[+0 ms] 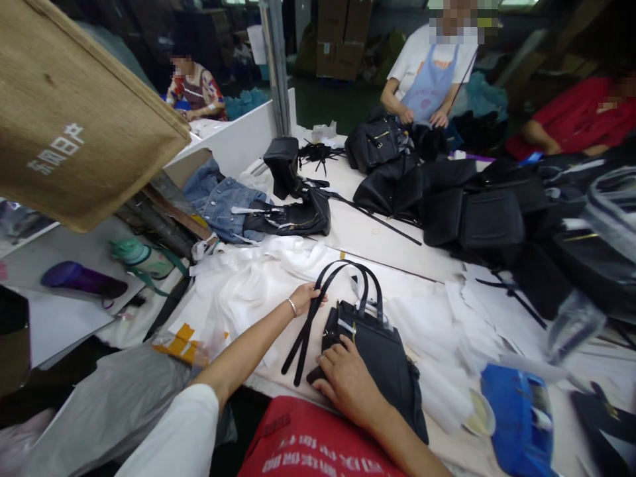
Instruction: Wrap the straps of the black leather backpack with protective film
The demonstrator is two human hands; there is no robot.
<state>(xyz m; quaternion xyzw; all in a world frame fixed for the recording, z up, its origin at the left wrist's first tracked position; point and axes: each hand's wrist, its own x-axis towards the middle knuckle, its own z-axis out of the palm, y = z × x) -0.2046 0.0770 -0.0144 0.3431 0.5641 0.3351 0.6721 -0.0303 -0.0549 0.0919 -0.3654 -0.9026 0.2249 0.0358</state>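
Note:
A black handbag (387, 351) lies on its side on the pale worktable in front of me. Two long black straps (342, 265) arch up from its top and come down to the left, their loose ends crossing. My left hand (309, 299), with a bracelet at the wrist, is closed around these straps. My right hand (348, 377) rests with fingers spread on the bag's near left part. The bag's small gold zipper shows just above that hand, and a white slip sticks out beside it.
Crumpled white sheets (238, 285) cover the table on the left. Black bags (477, 212) crowd the far right; a blue container (517, 411) stands near right. Denim clothing (223, 199) lies at the back left. Co-workers work across the table. A brown cloth (99, 119) hangs at upper left.

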